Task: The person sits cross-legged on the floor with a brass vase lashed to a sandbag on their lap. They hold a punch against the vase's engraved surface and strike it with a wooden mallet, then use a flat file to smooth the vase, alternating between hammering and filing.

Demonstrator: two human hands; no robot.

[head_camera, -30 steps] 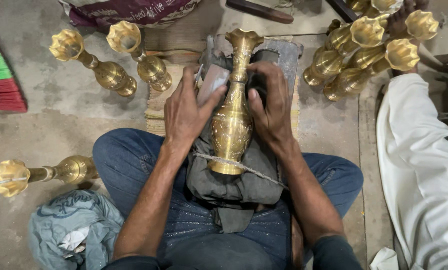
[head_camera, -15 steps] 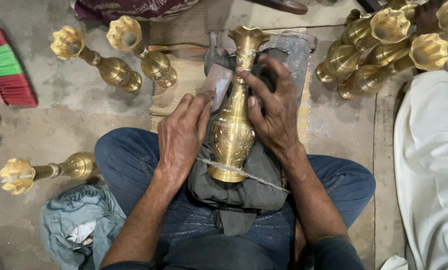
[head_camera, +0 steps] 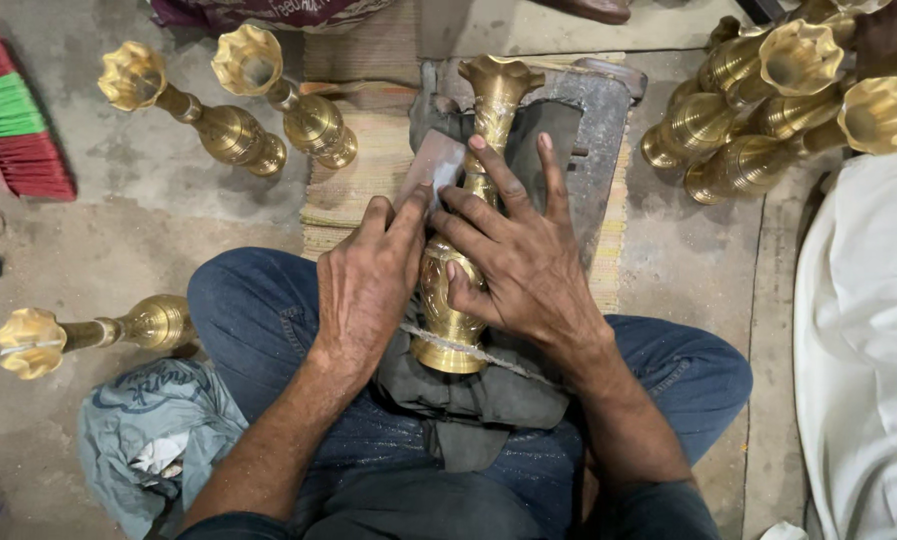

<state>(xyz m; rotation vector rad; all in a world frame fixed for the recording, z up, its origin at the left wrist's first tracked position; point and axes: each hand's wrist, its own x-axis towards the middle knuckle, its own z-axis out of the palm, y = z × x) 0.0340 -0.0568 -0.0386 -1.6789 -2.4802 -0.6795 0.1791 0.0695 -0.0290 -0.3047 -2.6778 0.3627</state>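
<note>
A brass vase (head_camera: pixel 448 330) lies lengthwise on a dark cloth (head_camera: pixel 468 395) over my lap, its fluted mouth (head_camera: pixel 500 76) resting on a grey metal block (head_camera: pixel 593 110). My left hand (head_camera: pixel 368 285) pinches a small grey abrasive sheet (head_camera: pixel 433 165) against the vase's neck. Over the vase's body lies my right hand (head_camera: pixel 513 255), fingers spread toward the neck, pressing it down. A thin cord (head_camera: pixel 488 352) crosses the vase near its base.
Two brass vases (head_camera: pixel 233 120) lie on the concrete floor at upper left, one more (head_camera: pixel 88 330) at left, a pile of several (head_camera: pixel 778 105) at upper right. A red and green brush (head_camera: pixel 13 125) lies far left, a blue-grey rag (head_camera: pixel 153 430) by my knee. A person in white (head_camera: pixel 863 350) sits at right.
My left hand has slid toward the vase's base and back up to the neck with the grey sheet. The right hand has shifted over the vase's body. The view tilted slightly.
</note>
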